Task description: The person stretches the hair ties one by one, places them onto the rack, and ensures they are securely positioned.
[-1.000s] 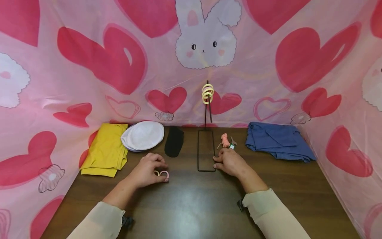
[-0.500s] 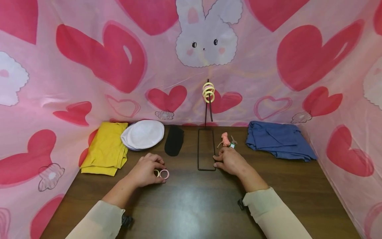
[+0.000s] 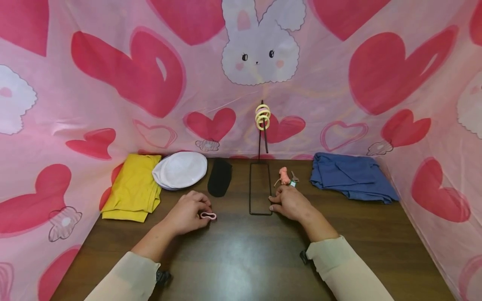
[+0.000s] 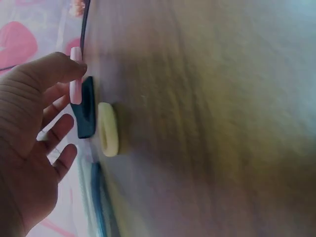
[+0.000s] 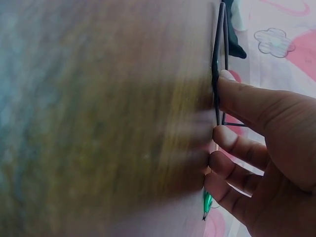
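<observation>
In the head view my left hand is low over the table, left of centre. Its thumb and index finger pinch a pink hair tie, squeezed to a narrow loop. Beneath that hand a yellow hair tie lies on the wood, hidden in the head view. My right hand grips the right side of the rectangular base of a black wire stand between thumb and index finger. Several pale yellow hair ties hang on the stand's upper arm.
Along the back lie a folded yellow cloth, a white cap, a flat black item, a keychain with an orange figure and a folded blue cloth. A pink printed sheet encloses the table.
The pink hair tie, round half a second ago, is now squeezed narrow in my left fingers. The yellow one has gone from sight in the head view. My right hand stays put.
</observation>
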`<state>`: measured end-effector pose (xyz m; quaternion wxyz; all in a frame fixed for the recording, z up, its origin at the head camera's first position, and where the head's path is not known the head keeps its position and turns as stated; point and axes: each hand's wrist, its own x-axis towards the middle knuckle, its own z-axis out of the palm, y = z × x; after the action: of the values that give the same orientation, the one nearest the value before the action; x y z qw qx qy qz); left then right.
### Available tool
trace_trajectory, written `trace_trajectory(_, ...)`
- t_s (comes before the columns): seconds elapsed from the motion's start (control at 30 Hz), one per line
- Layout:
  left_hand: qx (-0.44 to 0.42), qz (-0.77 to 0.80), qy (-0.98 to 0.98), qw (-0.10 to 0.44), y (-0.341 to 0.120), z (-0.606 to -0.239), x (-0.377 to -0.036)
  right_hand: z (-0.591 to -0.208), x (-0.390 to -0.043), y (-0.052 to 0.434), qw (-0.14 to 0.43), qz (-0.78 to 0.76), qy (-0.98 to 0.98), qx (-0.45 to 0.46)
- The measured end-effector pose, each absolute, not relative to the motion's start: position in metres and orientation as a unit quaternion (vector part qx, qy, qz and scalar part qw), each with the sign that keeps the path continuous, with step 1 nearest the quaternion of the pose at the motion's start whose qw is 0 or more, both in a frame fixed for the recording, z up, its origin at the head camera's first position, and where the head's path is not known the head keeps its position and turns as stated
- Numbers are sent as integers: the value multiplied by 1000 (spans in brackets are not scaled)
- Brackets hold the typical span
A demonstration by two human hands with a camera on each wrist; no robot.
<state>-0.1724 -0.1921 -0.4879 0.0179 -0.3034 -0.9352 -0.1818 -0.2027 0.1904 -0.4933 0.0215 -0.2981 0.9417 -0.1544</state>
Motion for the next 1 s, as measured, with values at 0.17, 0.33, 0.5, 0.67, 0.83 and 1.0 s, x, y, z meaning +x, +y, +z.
trace_trajectory(0.17,-308,-188,-932,32,-187,-480,-174,-494,-202,190,28,-154,943,-295)
trace_trajectory(0.33,-315,-202,-926,42,-180,-471,-176,-495,-203,190,28,-151,943,-295)
trace_trajectory(0.5,-330,-210,-918,63,-172,-463,-180,-494,-203,190,33,-147,943,-296)
trace_trajectory(0.67,-342,-212,-912,76,-163,-452,-182,-492,-203,189,51,-148,944,-289)
trace_trajectory(0.83,-355,-209,-905,106,-153,-437,-185,-491,-203,188,61,-151,946,-279)
trace_trajectory(1.0,-364,-228,-894,128,-145,-419,-189,-490,-203,187,68,-145,948,-274)
